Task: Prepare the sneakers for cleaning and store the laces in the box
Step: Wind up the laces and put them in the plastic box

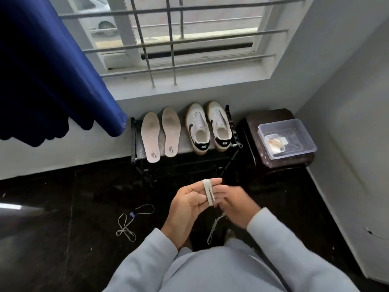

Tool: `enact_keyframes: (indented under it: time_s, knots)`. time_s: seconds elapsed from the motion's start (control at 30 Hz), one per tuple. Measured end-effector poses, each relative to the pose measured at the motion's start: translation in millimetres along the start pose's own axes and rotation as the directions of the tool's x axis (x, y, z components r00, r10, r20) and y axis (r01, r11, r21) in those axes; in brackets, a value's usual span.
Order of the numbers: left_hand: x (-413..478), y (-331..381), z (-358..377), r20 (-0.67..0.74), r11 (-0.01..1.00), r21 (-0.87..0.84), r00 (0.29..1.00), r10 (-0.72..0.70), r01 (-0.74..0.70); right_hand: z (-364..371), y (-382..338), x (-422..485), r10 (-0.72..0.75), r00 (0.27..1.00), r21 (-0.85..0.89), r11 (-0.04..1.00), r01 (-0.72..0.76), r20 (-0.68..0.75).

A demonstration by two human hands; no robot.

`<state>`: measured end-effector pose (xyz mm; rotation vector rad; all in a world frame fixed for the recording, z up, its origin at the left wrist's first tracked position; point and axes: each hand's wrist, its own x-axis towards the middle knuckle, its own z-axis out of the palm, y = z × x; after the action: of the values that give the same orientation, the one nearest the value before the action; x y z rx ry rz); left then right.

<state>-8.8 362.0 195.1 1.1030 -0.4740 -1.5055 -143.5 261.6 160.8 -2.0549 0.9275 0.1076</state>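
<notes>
At about eight o'clock from the hands, a loose lace (128, 223) lies in a crossed tangle on the dark floor (63, 218), not yet wound or stored. On the shoe rack (133, 142) at twelve o'clock, two insoles (150, 140) are already out of the shoes, with toes at twelve and heels toward the person. Just beside them the sneakers (197, 121) stand unlaced, long axes likewise twelve to six, toes to the wall. The left hand (186, 206) is palm up, its fingers (215, 181) nearly straight. The lace (208, 192) is looped around two of them, and the coil's long axis runs roughly twelve to six, across the fingers. The right hand (234, 207) is blurred. Its fingers appear curled on the lace's tail, which dangles toward six. At two o'clock, on a dark stool (250, 125), the box (294, 154) holds no lace that I can make out. I judge the stripping done; winding and storing both laces remain.
</notes>
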Motion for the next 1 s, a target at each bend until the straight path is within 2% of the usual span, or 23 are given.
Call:
enact_keyframes:
  time_s: [0.1,0.17,0.27,0.33,0.37,0.47,0.53,0.6,0.67,0.8,0.87,1.0]
  knots:
    - [11.1,-5.6,4.8,-0.095,0.995,0.098,0.995,0.032,-0.022,-3.8,-10.6,-41.5,-0.076,0.996,-0.008,0.997,0.077,0.051]
    - [19.7,-11.1,14.4,-0.162,0.979,0.204,0.987,0.008,0.026,-29.7,-16.7,-52.6,-0.155,0.987,-0.012,0.988,0.156,0.037]
    - [31.8,-20.9,41.1,-0.176,0.945,0.304,0.982,-0.07,0.122,-84.4,-15.9,-39.1,-0.292,0.946,-0.032,0.956,0.29,-0.142]
    - [39.0,-18.5,65.0,-0.138,0.933,0.313,0.98,-0.142,0.179,-113.0,-2.8,-15.3,-0.259,0.927,0.007,0.963,0.271,-0.271]
    - [42.6,-17.6,77.4,-0.113,0.941,0.291,0.983,-0.146,0.173,-121.5,9.9,-3.7,-0.206,0.937,0.044,0.973,0.227,-0.281]
    - [49.0,-18.7,103.2,-0.119,0.994,0.105,0.992,-0.028,0.04,-114.2,53.7,9.2,-0.052,0.987,0.092,0.994,0.066,-0.151]
    - [55.0,-19.7,112.3,-0.167,0.998,0.02,0.984,0.066,-0.063,-95.6,74.6,-10.7,-0.062,0.996,0.059,0.996,0.066,-0.065]
    - [64.8,-22.8,119.5,-0.216,0.993,0.083,0.972,0.096,-0.08,-95.4,82.1,-41.2,-0.088,0.995,0.14,0.986,0.092,-0.036]
    - [75.1,-30.0,125.5,-0.255,0.983,0.18,0.964,0.073,-0.027,-113.7,77.1,-59.5,-0.164,0.986,0.155,0.974,0.166,-0.029]
    - [87.7,-50.3,147.0,-0.286,0.949,0.306,0.958,0.018,0.073,-167.7,68.5,-39.4,-0.277,0.95,0.223,0.926,0.304,-0.144]
    - [88.1,-53.1,157.1,-0.282,0.943,0.324,0.959,0.015,0.08,-179.4,74.8,-15.8,-0.252,0.956,0.221,0.934,0.282,-0.153]
    - [80.8,-44.5,168.8,-0.329,0.976,0.217,0.94,0.087,-0.014,-157.1,105.9,7.6,-0.118,0.992,0.266,0.959,0.1,0.052]
